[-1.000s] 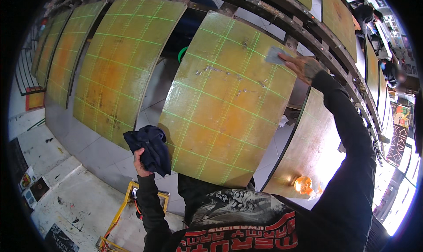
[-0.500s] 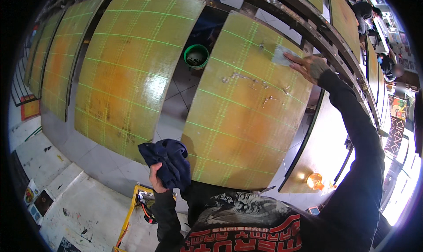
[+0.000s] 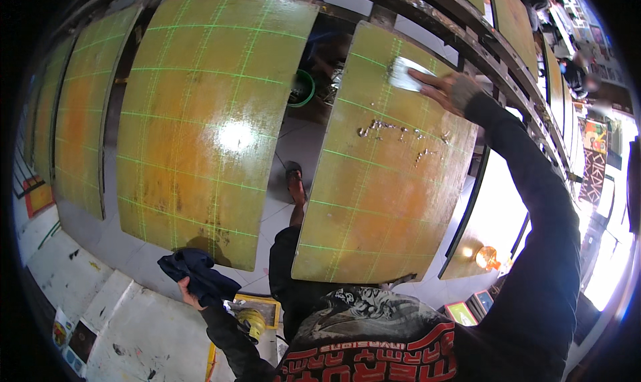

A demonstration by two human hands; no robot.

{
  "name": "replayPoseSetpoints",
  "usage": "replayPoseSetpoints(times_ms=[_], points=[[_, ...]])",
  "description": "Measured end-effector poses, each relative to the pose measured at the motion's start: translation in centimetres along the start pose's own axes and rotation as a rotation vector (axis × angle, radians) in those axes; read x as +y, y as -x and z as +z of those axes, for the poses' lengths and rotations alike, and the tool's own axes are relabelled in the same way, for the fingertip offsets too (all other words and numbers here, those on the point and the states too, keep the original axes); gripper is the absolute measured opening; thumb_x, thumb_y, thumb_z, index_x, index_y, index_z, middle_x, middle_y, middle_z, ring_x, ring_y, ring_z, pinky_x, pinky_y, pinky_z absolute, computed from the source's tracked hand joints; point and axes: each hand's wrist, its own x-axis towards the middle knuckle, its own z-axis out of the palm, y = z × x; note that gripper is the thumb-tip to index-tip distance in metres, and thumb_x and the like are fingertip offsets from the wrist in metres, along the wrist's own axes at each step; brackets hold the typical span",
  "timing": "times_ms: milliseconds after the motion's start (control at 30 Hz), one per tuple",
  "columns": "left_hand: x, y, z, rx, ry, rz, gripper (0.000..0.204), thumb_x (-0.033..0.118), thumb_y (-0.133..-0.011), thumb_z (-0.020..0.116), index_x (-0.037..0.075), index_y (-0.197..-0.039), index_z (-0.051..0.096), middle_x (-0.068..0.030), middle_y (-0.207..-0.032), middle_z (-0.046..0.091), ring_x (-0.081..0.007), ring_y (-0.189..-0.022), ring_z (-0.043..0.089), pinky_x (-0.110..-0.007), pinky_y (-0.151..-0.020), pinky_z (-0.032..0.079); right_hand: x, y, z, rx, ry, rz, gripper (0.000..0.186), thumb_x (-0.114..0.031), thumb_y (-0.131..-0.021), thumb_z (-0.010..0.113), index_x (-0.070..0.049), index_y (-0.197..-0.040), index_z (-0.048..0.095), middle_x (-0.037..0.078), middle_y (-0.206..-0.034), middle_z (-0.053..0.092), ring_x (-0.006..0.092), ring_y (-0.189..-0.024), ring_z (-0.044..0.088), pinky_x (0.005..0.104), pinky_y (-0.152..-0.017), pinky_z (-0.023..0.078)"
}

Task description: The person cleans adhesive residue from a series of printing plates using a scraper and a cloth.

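"What's the right hand (image 3: 444,91) doing?"

"It holds a pale, flat piece (image 3: 404,75) by its near edge, with the fingers stretched close together over the top. I can't tell where the thumb sits."

"And where is that piece?"

"Over the far part of the yellowish board (image 3: 360,212) in front of the person, the one ruled with bright green lines. A scatter of shiny droplets (image 3: 380,127) lies on that board, nearer the person than the piece."

"The left hand (image 3: 191,294)?"

"Closed around a bunched dark blue cloth (image 3: 202,275), off by the near edge of the neighbouring board (image 3: 180,141). Whether the cloth touches that edge, I can't say."

"Anything between the two boards?"

"A green bucket (image 3: 305,90) toward the far end, and a foot (image 3: 294,176) on the tiled floor (image 3: 275,200), nearer in. The boards' far ends meet dark rails (image 3: 497,71)."

"To the right?"

"Another board (image 3: 462,265), brightly lit, with a glowing orange object (image 3: 487,257) by its near end."
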Motion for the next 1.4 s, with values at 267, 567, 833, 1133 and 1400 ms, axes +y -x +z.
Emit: replayPoseSetpoints(times_ms=[267,567,833,1133,1400], points=[[1.3,-1.7,4.9,0.052,0.095,-0.058,0.044,0.021,-0.076,0.053,0.002,-0.116,0.056,-0.0143,-0.115,0.061,-0.0298,-0.102,0.06,-0.039,-0.092,0.049,-0.1,2.1,-0.2,-0.11,-0.04,0.17,0.047,-0.045,-0.097,0.041,-0.034,-0.143,0.035,0.018,-0.076,0.065,0.0314,-0.074,0.065,0.0409,-0.073,0.052],[0.3,-3.4,4.1,0.013,0.031,-0.031,0.04,0.021,-0.078,0.052,-0.001,-0.111,0.056,-0.0175,-0.114,0.06,-0.0298,-0.105,0.059,-0.04,-0.095,0.047,-4.5,-2.5,0.0,0.192,-0.324,0.223,0.052,-0.046,-0.096,0.041,-0.026,-0.144,0.035,0.022,-0.08,0.064,0.0357,-0.079,0.065,0.043,-0.075,0.05],[0.0,-4.2,2.6,0.063,0.044,-0.065,0.04,0.016,-0.075,0.052,-0.001,-0.11,0.057,-0.0172,-0.114,0.06,-0.0289,-0.107,0.057,-0.039,-0.097,0.045,-28.5,8.0,-1.7,0.137,-0.701,0.638,0.056,-0.015,-0.094,0.051,-0.008,-0.145,0.03,0.027,-0.071,0.058,0.0391,-0.064,0.062,0.0469,-0.059,0.048],[0.3,-5.2,2.4,0.06,-0.096,-0.039,0.04,0.022,-0.076,0.052,0.004,-0.11,0.058,-0.0131,-0.11,0.061,-0.0276,-0.099,0.06,-0.038,-0.088,0.047,-30.5,2.1,-0.3,-0.006,-0.642,0.916,0.063,-0.024,-0.092,0.05,-0.006,-0.146,0.023,0.026,-0.079,0.063,0.0409,-0.067,0.063,0.0489,-0.062,0.051],[0.3,-4.0,5.4,-0.019,-0.194,0.1,0.041,0.025,-0.077,0.052,0.006,-0.112,0.057,-0.0116,-0.106,0.061,-0.0282,-0.098,0.059,-0.038,-0.084,0.048,-28.2,0.9,-1.0,-0.022,-0.672,0.882,0.058,-0.031,-0.095,0.044,-0.004,-0.143,0.024,0.032,-0.071,0.059,0.0503,-0.069,0.06,0.0577,-0.069,0.048]])
